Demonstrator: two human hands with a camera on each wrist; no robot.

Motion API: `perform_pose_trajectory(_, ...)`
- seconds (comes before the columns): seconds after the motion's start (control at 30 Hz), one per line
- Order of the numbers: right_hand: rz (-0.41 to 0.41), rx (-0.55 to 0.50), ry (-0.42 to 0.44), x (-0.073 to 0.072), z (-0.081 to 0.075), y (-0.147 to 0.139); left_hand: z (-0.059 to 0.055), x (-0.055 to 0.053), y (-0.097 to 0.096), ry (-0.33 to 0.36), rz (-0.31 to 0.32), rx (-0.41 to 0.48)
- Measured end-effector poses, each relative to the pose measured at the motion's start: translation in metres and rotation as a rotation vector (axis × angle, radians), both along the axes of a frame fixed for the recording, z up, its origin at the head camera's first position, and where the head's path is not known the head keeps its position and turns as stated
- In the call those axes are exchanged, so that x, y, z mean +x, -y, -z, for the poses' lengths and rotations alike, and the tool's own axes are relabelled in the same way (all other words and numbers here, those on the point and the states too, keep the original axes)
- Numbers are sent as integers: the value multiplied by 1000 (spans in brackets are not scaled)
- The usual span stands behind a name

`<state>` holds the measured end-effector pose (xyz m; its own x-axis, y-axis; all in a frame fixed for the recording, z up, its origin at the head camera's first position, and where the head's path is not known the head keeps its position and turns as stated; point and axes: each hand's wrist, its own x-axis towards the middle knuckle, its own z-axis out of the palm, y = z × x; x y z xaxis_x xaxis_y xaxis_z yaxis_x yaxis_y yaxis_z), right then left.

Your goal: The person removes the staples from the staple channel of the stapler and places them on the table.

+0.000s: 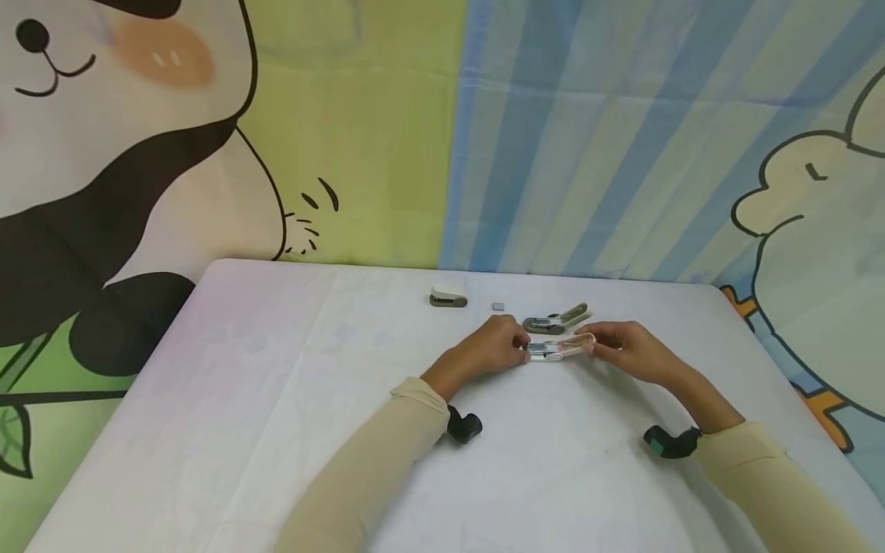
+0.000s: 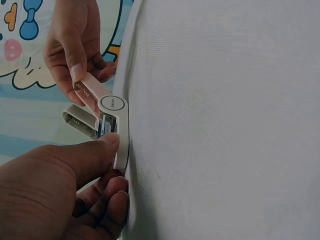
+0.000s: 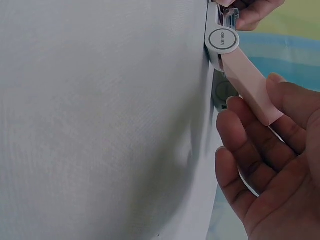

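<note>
Two beige sleeves (image 1: 359, 476) lie nearest the head camera, reaching over the white surface (image 1: 207, 430). Pink stapler (image 1: 555, 356): located between the hands, toward the far edge, hinged apart, long axis running left to right. Left hand (image 1: 494, 343): fingers pinch the white base (image 2: 123, 145). Right hand (image 1: 632, 349): fingers pinch the free end of the pink arm (image 3: 250, 85). Governing relation: the hinge sits between the two grips, the base lying to the right of the left fingers, the arm tilted up toward the right fingers; with both hands in contact, neither is nearer. Whether the base bears on the surface cannot be determined. Green stapler (image 1: 542, 329), also spread, lies just beyond.

View comparison: the left wrist view shows the arm's hollow inner side and a metal magazine (image 2: 106, 124) by the left thumb; the right wrist view shows the arm's smooth outer face. Lettering on the round disc (image 3: 222, 40) shows in both wrist views, not from the head. Only the head view records a third stapler (image 1: 448, 300), folded, and a small grey block (image 1: 498, 306) to its right
</note>
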<state>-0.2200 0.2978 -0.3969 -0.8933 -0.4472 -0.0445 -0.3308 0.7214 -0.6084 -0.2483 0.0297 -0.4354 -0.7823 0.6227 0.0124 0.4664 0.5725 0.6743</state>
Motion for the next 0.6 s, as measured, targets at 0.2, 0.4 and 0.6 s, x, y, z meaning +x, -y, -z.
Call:
perform_pose_trajectory(0.2,-27,28,-89,-2,-2,1,-1,0,11,27,-7,7)
perform_pose_trajectory(0.4,-22,86,-133,-2,-10,4,-7,2,25,18,-4,5)
perform_pose_trajectory(0.6,8,66,-216,-5,-13,7,-6,1,42,18,-33,18)
